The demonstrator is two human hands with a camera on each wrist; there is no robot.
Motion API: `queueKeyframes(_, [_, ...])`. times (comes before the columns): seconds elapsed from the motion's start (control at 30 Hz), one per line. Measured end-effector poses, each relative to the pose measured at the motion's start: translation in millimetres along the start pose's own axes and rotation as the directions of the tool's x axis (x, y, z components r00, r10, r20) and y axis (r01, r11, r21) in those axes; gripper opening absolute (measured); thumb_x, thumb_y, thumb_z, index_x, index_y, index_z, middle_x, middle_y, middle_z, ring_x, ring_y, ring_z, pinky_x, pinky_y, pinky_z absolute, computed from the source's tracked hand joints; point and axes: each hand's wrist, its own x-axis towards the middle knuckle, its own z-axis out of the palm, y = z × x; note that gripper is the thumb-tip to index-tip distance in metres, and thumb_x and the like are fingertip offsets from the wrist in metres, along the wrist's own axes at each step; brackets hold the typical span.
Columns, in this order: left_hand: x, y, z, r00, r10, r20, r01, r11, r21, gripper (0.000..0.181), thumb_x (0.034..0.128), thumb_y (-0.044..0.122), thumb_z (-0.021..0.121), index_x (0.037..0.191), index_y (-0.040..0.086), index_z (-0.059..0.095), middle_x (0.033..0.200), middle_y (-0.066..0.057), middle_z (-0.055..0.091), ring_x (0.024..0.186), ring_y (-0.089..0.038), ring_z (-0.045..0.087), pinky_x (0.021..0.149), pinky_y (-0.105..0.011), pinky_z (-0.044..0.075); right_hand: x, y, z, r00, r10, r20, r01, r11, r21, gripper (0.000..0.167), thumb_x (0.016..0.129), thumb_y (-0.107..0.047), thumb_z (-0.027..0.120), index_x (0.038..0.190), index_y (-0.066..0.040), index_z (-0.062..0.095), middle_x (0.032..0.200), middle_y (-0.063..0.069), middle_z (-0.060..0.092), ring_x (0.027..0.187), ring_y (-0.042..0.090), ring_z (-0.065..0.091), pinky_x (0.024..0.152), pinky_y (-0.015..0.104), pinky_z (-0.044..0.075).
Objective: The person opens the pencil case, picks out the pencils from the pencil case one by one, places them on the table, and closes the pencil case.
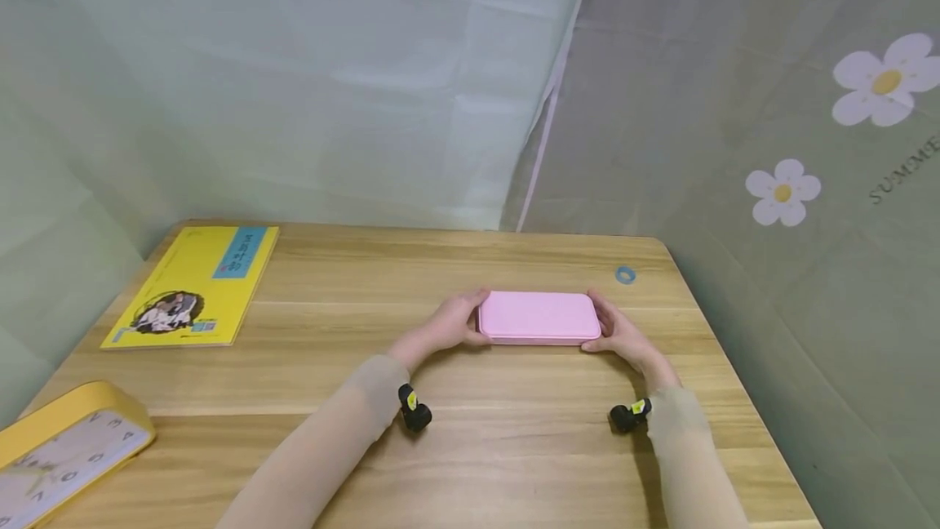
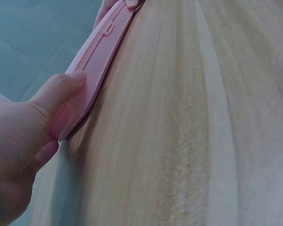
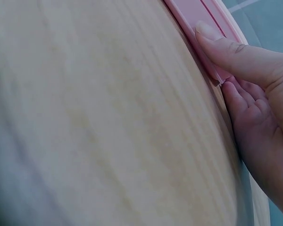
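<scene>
A flat pink case (image 1: 539,315) with rounded corners lies closed on the wooden table, a hand at each of its short ends. My left hand (image 1: 453,322) grips the left end. In the left wrist view its thumb (image 2: 61,89) presses the front side, where a seam and a small raised tab (image 2: 108,29) show. At the other end my right hand (image 1: 620,335) holds the case, its thumb (image 3: 226,49) on the front side in the right wrist view and the other fingers round the end. The fingertips behind the case are mostly hidden.
A yellow book (image 1: 194,284) lies at the table's far left, and a yellow-framed clock (image 1: 73,447) sits at the near left. Beyond the case, to the right, is a small blue ring (image 1: 626,275). Curtains (image 1: 330,104) hang behind and beside the wooden table (image 1: 514,455).
</scene>
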Motion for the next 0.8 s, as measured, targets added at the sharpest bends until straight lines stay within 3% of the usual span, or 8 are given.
queueKeyframes(0.27, [1.2, 0.9, 0.7, 1.000, 0.019, -0.015, -0.019, 1.000, 0.009, 0.091, 0.0736, 0.025, 0.086, 0.141, -0.015, 0.039, 0.144, -0.031, 0.043, 0.136, -0.041, 0.043, 0.117, -0.043, 0.032, 0.3, 2, 1, 1.000, -0.007, -0.012, 0.007, 0.999, -0.033, 0.105, 0.077, 0.005, 0.077, 0.155, 0.002, 0.006, 0.163, 0.023, 0.003, 0.150, 0.039, 0.002, 0.121, 0.038, 0.015])
queueKeyframes(0.47, [4.4, -1.1, -3.8, 1.000, -0.003, 0.008, 0.004, 0.999, -0.035, 0.089, 0.0756, 0.030, 0.084, 0.142, -0.011, 0.040, 0.146, -0.029, 0.042, 0.137, -0.039, 0.042, 0.117, -0.043, 0.032, -0.3, 1, -1, 1.000, -0.011, -0.011, 0.010, 1.000, -0.024, 0.106, 0.077, 0.005, 0.077, 0.155, 0.002, 0.005, 0.162, 0.025, 0.003, 0.150, 0.041, 0.003, 0.120, 0.049, 0.009])
queueKeyframes(0.6, [8.7, -1.9, -11.2, 1.000, -0.001, 0.027, 0.003, 0.998, -0.055, 0.084, 0.0770, 0.032, 0.083, 0.140, -0.010, 0.045, 0.143, -0.027, 0.048, 0.135, -0.038, 0.045, 0.116, -0.043, 0.034, -0.4, 1, -2, 1.000, -0.009, -0.006, 0.009, 1.000, -0.002, 0.108, 0.077, 0.002, 0.078, 0.156, 0.000, 0.004, 0.162, 0.025, 0.003, 0.149, 0.042, 0.008, 0.119, 0.025, 0.023])
queueKeyframes(0.7, [12.7, -0.5, -20.0, 0.999, 0.004, 0.044, -0.002, 0.999, -0.041, 0.077, 0.0779, 0.034, 0.081, 0.136, -0.007, 0.051, 0.139, -0.023, 0.053, 0.133, -0.036, 0.049, 0.115, -0.042, 0.036, 0.4, 1, -1, 1.000, -0.019, 0.005, 0.019, 0.999, 0.051, 0.109, 0.077, 0.003, 0.078, 0.156, -0.001, 0.002, 0.162, 0.025, 0.005, 0.148, 0.042, 0.011, 0.104, 0.006, 0.032])
queueKeyframes(0.8, [16.5, 3.6, -29.5, 0.998, 0.017, 0.056, -0.016, 1.000, -0.025, 0.064, 0.0802, 0.035, 0.079, 0.129, -0.002, 0.060, 0.135, -0.020, 0.058, 0.128, -0.035, 0.054, 0.111, -0.044, 0.041, 0.6, 2, 0, 0.999, -0.039, 0.017, 0.037, 0.994, 0.103, 0.110, 0.077, 0.008, 0.076, 0.156, -0.001, 0.000, 0.162, 0.025, 0.005, 0.148, 0.041, 0.009, 0.101, 0.003, 0.033])
